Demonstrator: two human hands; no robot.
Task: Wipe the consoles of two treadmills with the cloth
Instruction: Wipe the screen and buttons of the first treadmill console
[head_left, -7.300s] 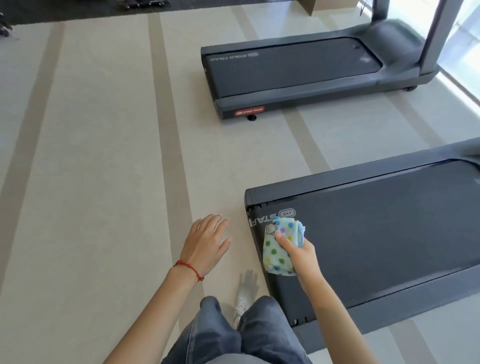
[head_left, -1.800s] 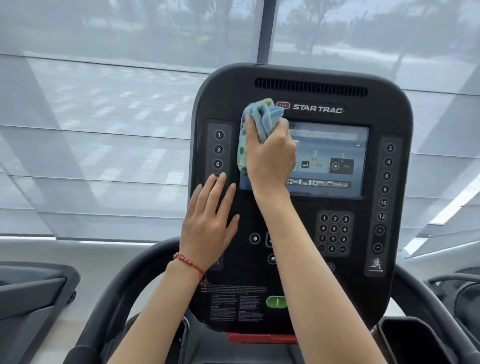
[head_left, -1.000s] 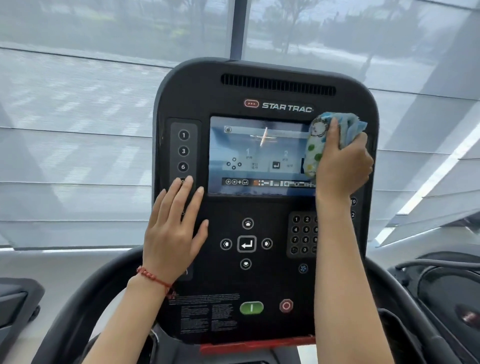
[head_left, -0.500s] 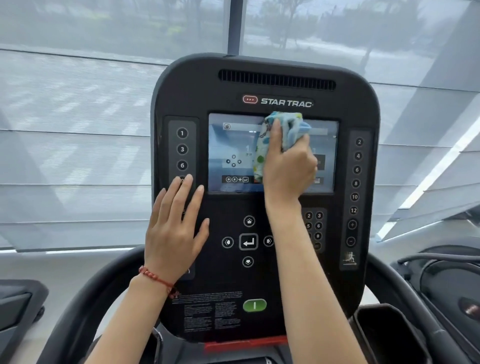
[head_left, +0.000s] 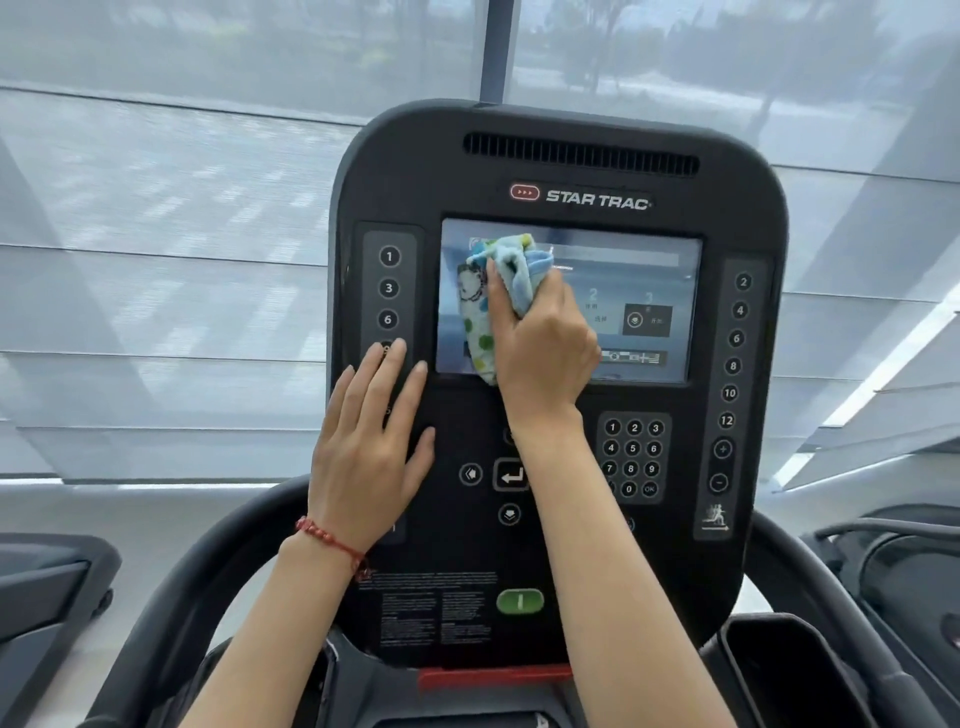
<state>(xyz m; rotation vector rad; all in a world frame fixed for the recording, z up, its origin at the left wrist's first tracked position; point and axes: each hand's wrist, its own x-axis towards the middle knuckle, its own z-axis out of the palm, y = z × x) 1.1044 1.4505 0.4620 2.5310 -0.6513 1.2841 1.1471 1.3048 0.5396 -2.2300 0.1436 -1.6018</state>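
1. Nearest the camera, two bare forearms reach up and forward; the left wrist wears a red beaded bracelet.
2. The left hand lies flat on the lower left of the console, fingers straight and slightly spread, holding nothing; its fingertips cover the lower end of the left column of numbered buttons.
3. The right hand grips the cloth, fingers curled round it, and presses it against the left part of the screen.
4. The cloth is bunched into a wad: pale blue towelling on the folded upper side, white with green, blue and yellow dots where it hangs down past the thumb, with a small dark-outlined cartoon print near its top left. Its lower end reaches the screen's bottom edge.
5. The console is black with rounded corners, marked STAR TRAC above the lit screen, with a number keypad at lower right and a green button near the bottom.
6. Dark curved handrails flank the console.
7. Beyond, grey window blinds cover the glass.
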